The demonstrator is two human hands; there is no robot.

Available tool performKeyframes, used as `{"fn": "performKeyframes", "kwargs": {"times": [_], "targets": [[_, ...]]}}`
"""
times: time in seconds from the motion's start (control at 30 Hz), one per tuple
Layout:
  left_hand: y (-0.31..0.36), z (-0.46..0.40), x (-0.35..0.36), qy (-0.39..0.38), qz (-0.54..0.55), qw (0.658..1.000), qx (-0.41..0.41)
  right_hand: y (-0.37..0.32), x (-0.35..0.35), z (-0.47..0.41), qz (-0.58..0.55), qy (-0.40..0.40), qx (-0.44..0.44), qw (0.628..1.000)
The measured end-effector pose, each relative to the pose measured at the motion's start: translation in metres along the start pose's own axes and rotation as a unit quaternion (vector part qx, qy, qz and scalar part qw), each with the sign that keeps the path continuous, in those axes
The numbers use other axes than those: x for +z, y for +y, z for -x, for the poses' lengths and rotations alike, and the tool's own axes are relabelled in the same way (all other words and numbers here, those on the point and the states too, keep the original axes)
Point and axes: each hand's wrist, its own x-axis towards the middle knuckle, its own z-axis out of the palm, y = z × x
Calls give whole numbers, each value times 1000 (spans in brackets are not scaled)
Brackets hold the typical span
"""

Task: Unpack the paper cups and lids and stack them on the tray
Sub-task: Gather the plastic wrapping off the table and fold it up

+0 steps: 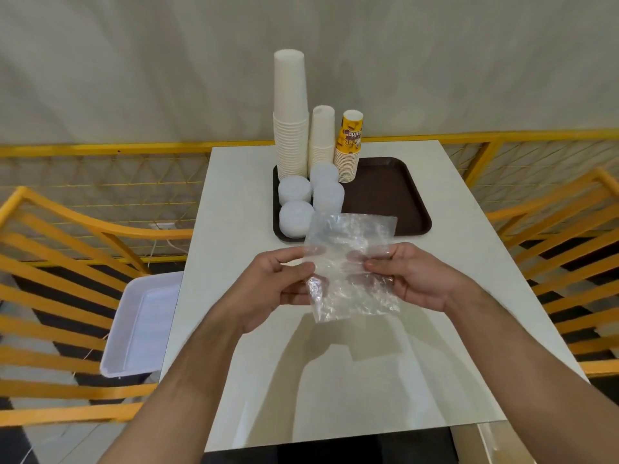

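A crumpled, empty clear plastic bag (351, 262) hangs above the white table, held between both hands. My left hand (278, 283) pinches its left edge and my right hand (412, 276) pinches its right edge. Behind it lies the dark brown tray (388, 195). On the tray's left half stand a tall stack of white paper cups (290, 115), a shorter white cup stack (322, 135) and a yellow printed cup stack (350, 145), all upside down. Several piles of white lids (294, 190) sit in front of the cups.
The white table (335, 380) has orange chairs (67, 262) on both sides. A white plastic bin (140, 326) sits on the left chair beside the table. A yellow railing and a pale wall run behind the table.
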Motion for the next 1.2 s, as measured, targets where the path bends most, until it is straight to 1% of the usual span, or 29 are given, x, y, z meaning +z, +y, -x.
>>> {"fn": "performKeyframes", "kwargs": {"times": [0.13, 0.27, 0.4, 0.53, 0.73, 0.8, 0.9, 1.03, 1.2], "targets": [[1, 4, -5, 7, 19, 999, 29, -8, 7, 4, 31, -11, -20, 999], [3, 10, -7, -3, 12, 998, 54, -17, 11, 9, 63, -8, -20, 998], [9, 14, -9, -15, -27, 996, 80, -22, 13, 11, 102, -12, -14, 995], [17, 20, -9, -24, -62, 993, 92, -26, 20, 13, 104, -1, -24, 994], [27, 29, -10, -42, -118, 987, 103, -31, 27, 14, 104, -17, -28, 994], [29, 32, -12, -60, -104, 987, 105, -32, 28, 14, 103, -22, -24, 994], [27, 33, -13, -81, -38, 991, 100, -33, 28, 13, 105, -25, -27, 994], [18, 34, -1, -39, 3, 994, 101, -36, 30, 11, 108, -22, -34, 993], [13, 35, 11, 56, -18, 993, 100, -41, 28, 10, 119, -23, -32, 992]]}}
